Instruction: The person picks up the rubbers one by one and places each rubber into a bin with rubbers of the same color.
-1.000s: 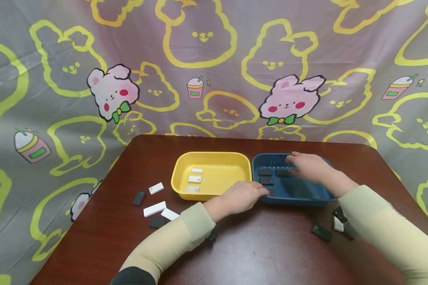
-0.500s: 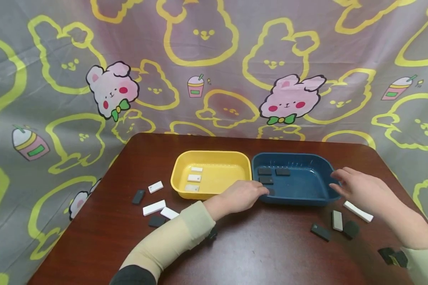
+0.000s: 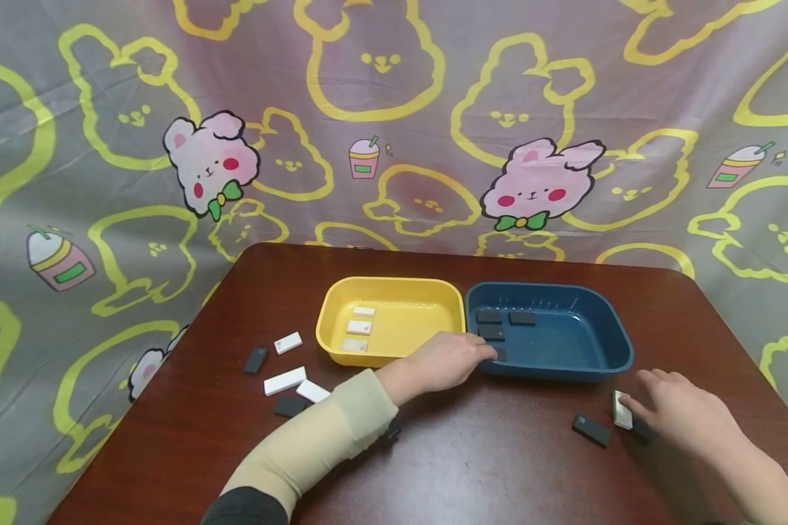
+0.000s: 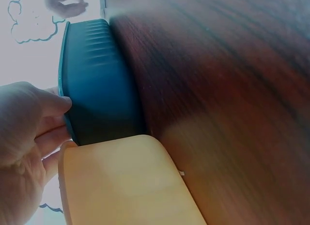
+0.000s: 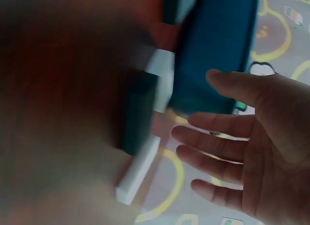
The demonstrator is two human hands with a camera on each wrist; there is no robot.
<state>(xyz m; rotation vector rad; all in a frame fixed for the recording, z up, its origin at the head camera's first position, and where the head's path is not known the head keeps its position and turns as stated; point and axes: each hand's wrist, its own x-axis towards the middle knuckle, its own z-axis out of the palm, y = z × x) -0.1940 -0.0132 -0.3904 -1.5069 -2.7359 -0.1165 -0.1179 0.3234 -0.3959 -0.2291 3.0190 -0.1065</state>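
My left hand pinches the near left rim of the blue plastic basin. In the left wrist view its thumb lies on the outer wall and the fingers pass behind the rim. Four-sided black tiles lie inside this basin, at its left. My right hand hovers over the table to the right, fingers spread and holding nothing. Below it lie a white tile and a black tile, partly covered by the hand in the head view. Another black tile lies just left of them.
A yellow basin stands against the blue one, with three white tiles inside. Left of it, several loose white tiles and black tiles lie on the brown table. A patterned curtain hangs behind.
My right hand has left the inside of the blue basin, moved right past its rim and come down over the tiles on the table. The left hand stays on the rim.
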